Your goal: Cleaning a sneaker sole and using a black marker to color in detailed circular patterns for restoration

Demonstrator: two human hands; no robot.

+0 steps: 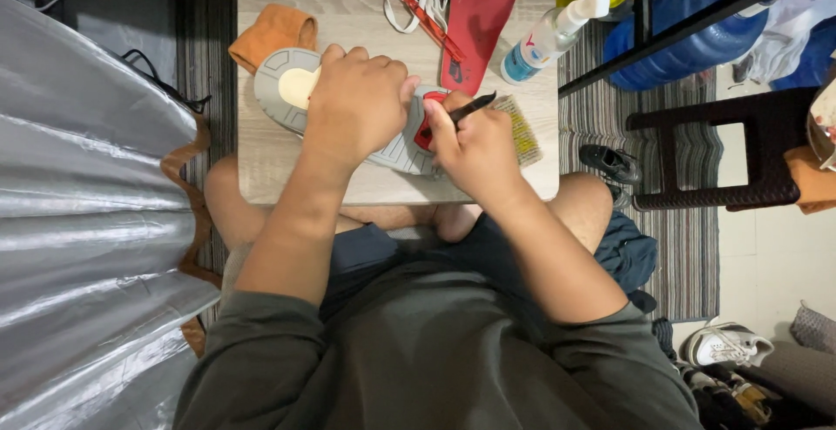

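Shoe lies sole-up on tabletop, left hand clamped over it, right hand pinching a dark tool at the red inlay; best kept pinned flat, short controlled strokes.

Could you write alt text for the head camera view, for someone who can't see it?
Seen from above, a seated person's left hand presses a grey shoe sole onto a small wooden table while the right hand works on it with a black tool. A spray bottle stands behind.
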